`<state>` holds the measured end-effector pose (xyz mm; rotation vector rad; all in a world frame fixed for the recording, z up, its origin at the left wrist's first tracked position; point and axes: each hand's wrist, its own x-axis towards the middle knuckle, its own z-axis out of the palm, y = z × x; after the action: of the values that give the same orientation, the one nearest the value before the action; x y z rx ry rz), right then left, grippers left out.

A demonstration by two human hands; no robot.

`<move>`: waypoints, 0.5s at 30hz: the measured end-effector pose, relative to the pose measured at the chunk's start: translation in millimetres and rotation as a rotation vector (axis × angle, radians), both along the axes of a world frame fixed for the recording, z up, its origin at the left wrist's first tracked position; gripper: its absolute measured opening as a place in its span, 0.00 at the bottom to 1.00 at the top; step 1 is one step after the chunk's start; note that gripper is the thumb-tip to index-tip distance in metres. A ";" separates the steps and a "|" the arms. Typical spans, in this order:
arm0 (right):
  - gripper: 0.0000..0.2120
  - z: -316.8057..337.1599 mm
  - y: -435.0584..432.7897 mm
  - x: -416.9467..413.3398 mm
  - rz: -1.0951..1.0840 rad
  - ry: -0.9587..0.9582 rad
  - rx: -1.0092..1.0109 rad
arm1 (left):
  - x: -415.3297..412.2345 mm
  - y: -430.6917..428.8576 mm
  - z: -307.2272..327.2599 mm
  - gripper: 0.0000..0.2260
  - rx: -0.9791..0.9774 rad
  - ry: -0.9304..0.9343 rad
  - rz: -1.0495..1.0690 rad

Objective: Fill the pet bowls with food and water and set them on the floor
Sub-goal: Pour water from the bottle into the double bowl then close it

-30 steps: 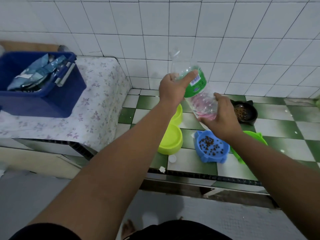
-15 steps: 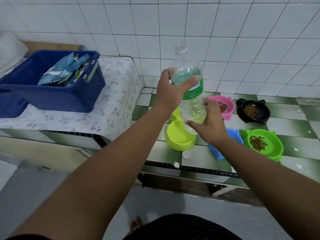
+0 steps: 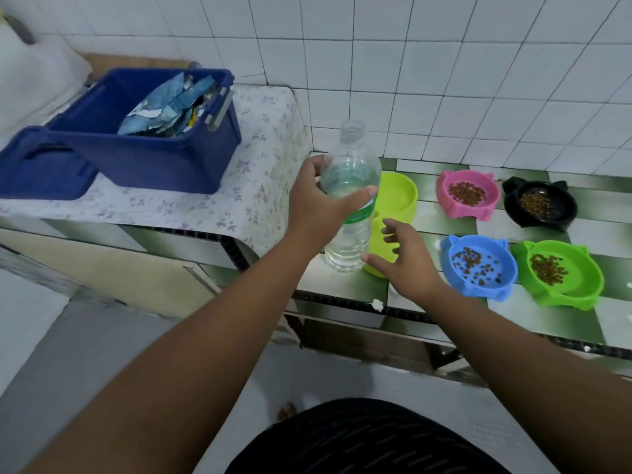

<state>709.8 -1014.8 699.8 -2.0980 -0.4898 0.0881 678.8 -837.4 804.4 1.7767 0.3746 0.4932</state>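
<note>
The left hand (image 3: 318, 206) holds the clear plastic water bottle (image 3: 352, 159) upright, fingers and thumb curled round its upper body just below the shoulder. The neck and open, capless mouth rise above the grip and the lower half hangs below it. The bottle's base is at the front of the green-and-white checked counter (image 3: 345, 285), though I cannot tell whether it rests there or hovers just above. Clear water fills the lower part.

The right hand (image 3: 410, 265) is spread, fingers apart and holding nothing. It is just beside the bottle's lower half, over the near basin of the yellow-green double bowl (image 3: 398, 196); whether its thumb touches the bottle cannot be told.

A green label (image 3: 363, 213) bands the bottle's middle, half hidden by the left thumb; it carries pale print, too blurred to read (no brand can be made out).

To the right stand four bowls with brown kibble: a pink bowl (image 3: 466, 195) and a black bowl (image 3: 540, 206) at the back, a blue bowl (image 3: 478, 265) and a green bowl (image 3: 561, 271) in front. On the left, on a floral cloth (image 3: 260, 159), a blue bin (image 3: 147, 155) holds crumpled foil pouches (image 3: 171, 107); their print is unreadable.
</note>
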 end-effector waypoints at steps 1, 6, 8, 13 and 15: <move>0.35 -6.4 -2.4 -2.9 -0.042 0.014 -0.009 | -3.1 4.6 -1.4 0.31 0.005 0.009 -0.001; 0.31 -48.6 -21.4 -19.7 -0.279 0.167 -0.189 | -15.6 18.8 -9.1 0.33 0.024 0.034 -0.005; 0.34 -62.6 -23.5 -23.8 -0.331 0.223 -0.207 | -19.2 20.5 -14.7 0.33 0.026 0.037 -0.006; 0.40 -77.2 -19.3 -24.2 -0.417 0.339 -0.209 | -22.5 25.8 -33.3 0.36 0.008 0.054 0.004; 0.38 -79.7 -18.8 -23.4 -0.427 0.343 -0.236 | -22.5 27.9 -39.0 0.36 0.001 0.055 0.009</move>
<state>686.4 -1033.7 620.2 -2.3101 0.1854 0.2612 656.3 -809.6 765.4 1.7929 0.4213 0.4513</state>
